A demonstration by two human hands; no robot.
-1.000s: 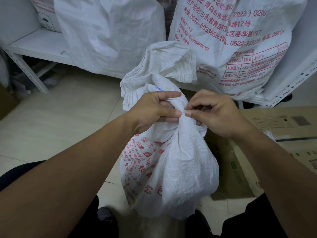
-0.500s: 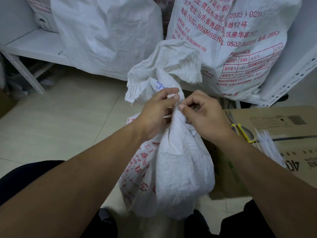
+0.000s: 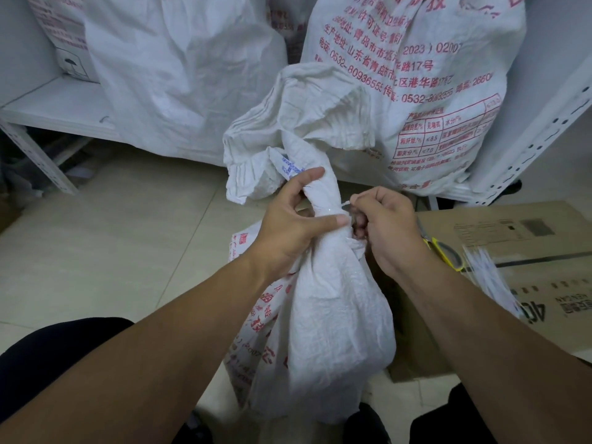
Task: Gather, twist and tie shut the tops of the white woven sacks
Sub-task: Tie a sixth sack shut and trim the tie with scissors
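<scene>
Two large white woven sacks stand on the low shelf (image 3: 48,107) at the back. They are a plain sack (image 3: 179,75) on the left and, just beside it, a printed sack (image 3: 416,91) with red letters. In front of them, between the person's knees, is the sack (image 3: 336,315). Its top is gathered and twisted into a narrow neck, and the loose mouth flops above. To its right is a cardboard box (image 3: 512,225) that carries scissors (image 3: 445,251) with yellow handles and a blurred bundle of thin white strips (image 3: 487,274).

Both forearms reach forward and meet at the neck. The left hand (image 3: 294,225) has its grip curled round the neck, with the thumb laid across the front and the forefinger over the top. The right hand (image 3: 384,225), knuckles up, has its grip pressed together, pinching a thin white tie (image 3: 344,205) that touches the neck.
</scene>
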